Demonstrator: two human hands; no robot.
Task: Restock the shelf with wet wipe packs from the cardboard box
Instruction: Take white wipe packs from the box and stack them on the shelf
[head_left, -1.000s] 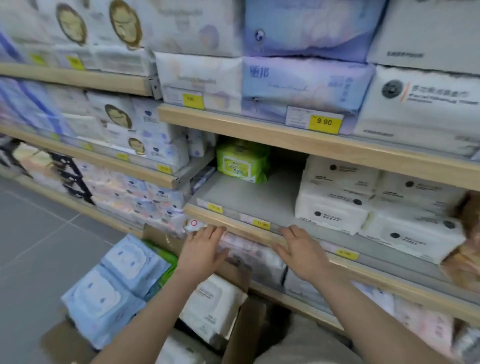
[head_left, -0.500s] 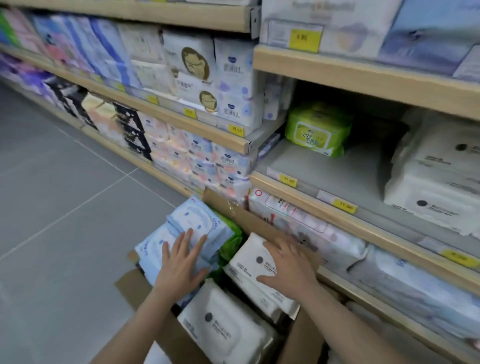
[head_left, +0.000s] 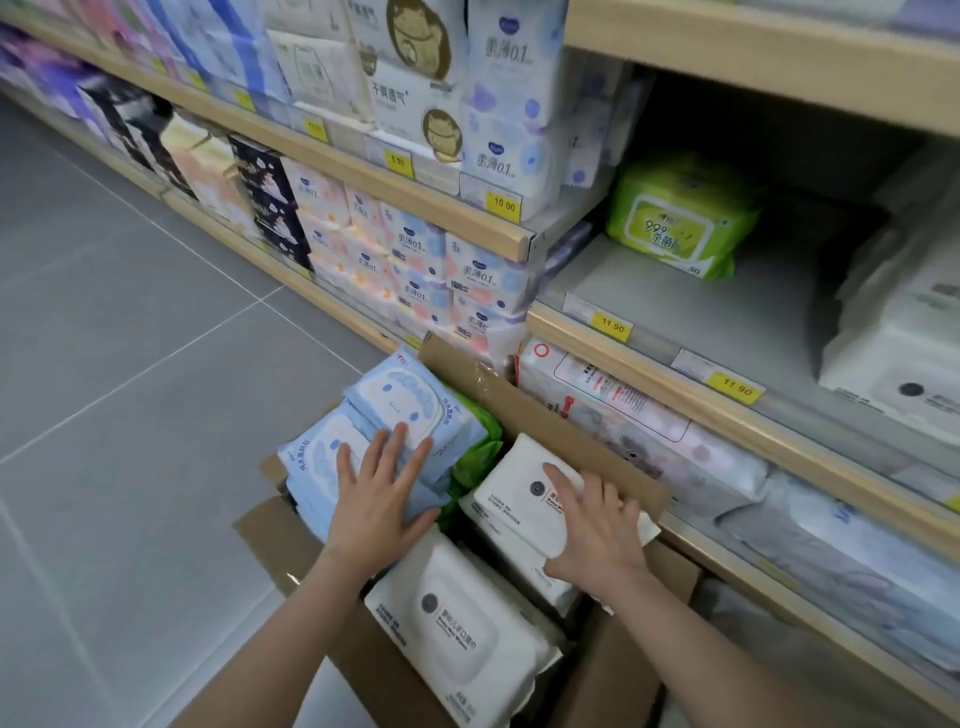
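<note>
An open cardboard box (head_left: 550, 415) stands on the floor against the shelving. It holds light blue wet wipe packs (head_left: 395, 410) on the left, green packs (head_left: 475, 447) behind them, and white packs (head_left: 462, 629) on the right. My left hand (head_left: 382, 493) lies flat with spread fingers on the blue packs. My right hand (head_left: 597, 525) rests on an upright white pack (head_left: 519, 493), fingers over its top edge. The grey shelf (head_left: 691, 317) holds one green pack (head_left: 675, 218) at the back and white packs (head_left: 904, 332) at the right.
Price tags (head_left: 610, 327) line the wooden shelf lip. Tissue and pad packs (head_left: 498, 104) fill the shelves to the left, and more packs (head_left: 623, 426) sit on the shelf below. Grey tiled floor (head_left: 130, 338) spreads to the left.
My hands came down from the shelf edge into the box. The left settled on the blue packs, the right on a white pack. My view dropped and moved closer.
</note>
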